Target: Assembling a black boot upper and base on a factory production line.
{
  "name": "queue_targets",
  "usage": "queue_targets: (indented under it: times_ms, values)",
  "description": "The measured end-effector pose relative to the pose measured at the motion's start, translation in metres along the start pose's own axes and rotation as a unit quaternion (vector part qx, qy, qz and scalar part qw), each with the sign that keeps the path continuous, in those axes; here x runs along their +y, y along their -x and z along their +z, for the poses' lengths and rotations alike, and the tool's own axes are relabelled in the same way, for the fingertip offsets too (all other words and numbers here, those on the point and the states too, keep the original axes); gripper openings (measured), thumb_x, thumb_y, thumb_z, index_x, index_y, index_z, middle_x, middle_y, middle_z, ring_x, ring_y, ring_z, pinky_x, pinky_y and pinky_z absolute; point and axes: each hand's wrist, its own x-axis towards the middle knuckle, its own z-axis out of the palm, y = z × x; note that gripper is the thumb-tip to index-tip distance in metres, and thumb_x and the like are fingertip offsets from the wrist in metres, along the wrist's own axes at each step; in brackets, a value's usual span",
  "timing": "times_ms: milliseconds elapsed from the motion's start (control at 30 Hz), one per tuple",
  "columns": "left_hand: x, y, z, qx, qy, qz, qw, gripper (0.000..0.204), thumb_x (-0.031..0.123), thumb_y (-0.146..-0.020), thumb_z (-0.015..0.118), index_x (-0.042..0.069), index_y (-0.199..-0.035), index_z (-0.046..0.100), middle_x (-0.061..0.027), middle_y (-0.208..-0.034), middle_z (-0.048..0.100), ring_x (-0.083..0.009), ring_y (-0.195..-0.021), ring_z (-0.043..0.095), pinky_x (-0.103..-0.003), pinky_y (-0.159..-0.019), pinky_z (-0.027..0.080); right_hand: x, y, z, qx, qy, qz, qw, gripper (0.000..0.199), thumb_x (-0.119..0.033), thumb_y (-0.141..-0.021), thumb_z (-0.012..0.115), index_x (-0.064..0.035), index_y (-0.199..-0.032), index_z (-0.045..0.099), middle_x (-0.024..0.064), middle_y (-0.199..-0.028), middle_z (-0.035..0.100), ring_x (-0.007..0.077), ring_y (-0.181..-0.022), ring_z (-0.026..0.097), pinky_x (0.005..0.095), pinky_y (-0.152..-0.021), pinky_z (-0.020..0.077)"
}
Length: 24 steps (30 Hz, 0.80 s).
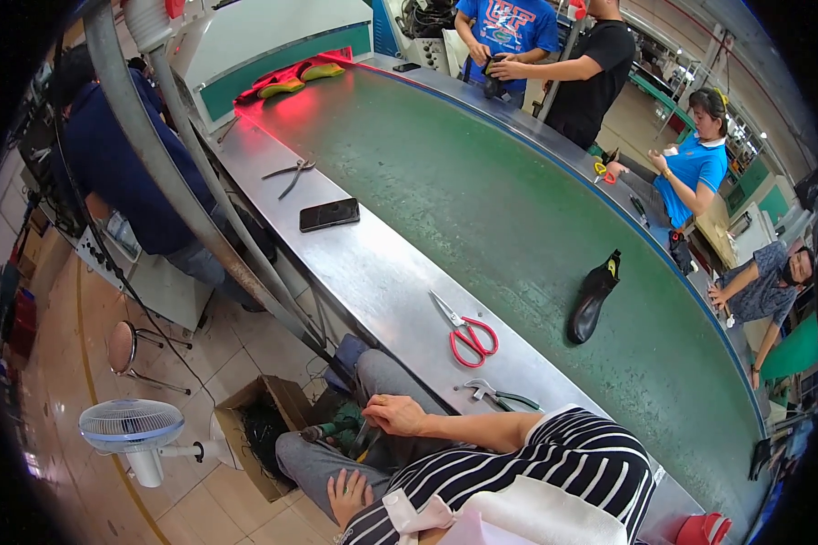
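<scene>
My right hand (395, 415) is closed above my lap, beside a green and dark metal tool or fixture (334, 431). What its fingers hold, if anything, I cannot make out. My left hand (349, 495) lies on my grey-trousered thigh with its fingers spread and nothing in them. On the metal ledge beside my right arm are red-handled scissors (471, 341) with blades slightly apart. Nearer my arm lie dark-handled lasting pincers (500, 395). Farther along the ledge are a black phone (329, 214) and another pair of pliers (291, 174), jaws apart.
A black shoe upper (595, 298) lies on the green conveyor belt (445, 173). Yellow-and-dark shoe pieces (302, 79) sit under red light at its far end. Several people stand along the far side. At left are a fan (132, 427), a stool (122, 349) and a scrap-filled box (286, 400).
</scene>
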Motion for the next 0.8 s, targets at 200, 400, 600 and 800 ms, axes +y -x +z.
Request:
queue_targets:
  times_ms: [200,400,600,800]
  values:
    - [0.007,-0.008,-0.011,0.022,0.017,-0.007,1.0,0.024,0.019,-0.076,0.067,0.008,-0.098,0.07,-0.0061,-0.113,0.066,-0.0293,-0.119,0.053,-0.051,-0.108,0.029,0.001,-0.002,0.002,0.003,0.006,-0.01,1.0,0.016,-0.013,-0.083,0.061,-0.0103,-0.098,0.065,0.0037,-0.092,0.06,0.0227,-0.086,0.063,0.0339,-0.069,0.0522]
    - [0.003,-0.008,-0.004,0.029,-0.002,0.009,1.0,0.024,0.02,-0.075,0.067,0.009,-0.097,0.07,-0.0055,-0.114,0.066,-0.0289,-0.118,0.053,-0.051,-0.108,0.029,0.003,0.0,0.002,0.01,0.004,-0.008,1.0,0.017,-0.012,-0.082,0.062,-0.011,-0.099,0.064,0.0033,-0.092,0.06,0.0226,-0.086,0.063,0.0343,-0.069,0.0521]
    - [-0.028,0.018,0.014,-0.095,0.021,0.022,0.995,0.057,0.056,-0.082,0.049,0.017,-0.122,0.06,-0.0029,-0.133,0.055,-0.0331,-0.13,0.042,-0.058,-0.108,0.021,0.004,0.0,0.01,0.019,-0.005,-0.011,1.0,0.024,-0.009,-0.078,0.062,-0.0114,-0.102,0.062,0.0037,-0.097,0.059,0.0236,-0.09,0.063,0.0353,-0.072,0.053]
    - [-0.037,0.017,0.031,0.044,0.083,0.122,0.988,0.061,0.041,-0.091,0.052,0.02,-0.146,0.036,-0.0045,-0.152,0.034,-0.0312,-0.14,0.029,-0.055,-0.113,0.02,0.006,0.003,0.01,-0.015,-0.016,0.012,1.0,0.022,-0.01,-0.076,0.063,-0.0111,-0.098,0.061,0.0048,-0.096,0.058,0.0244,-0.093,0.061,0.0371,-0.073,0.053]
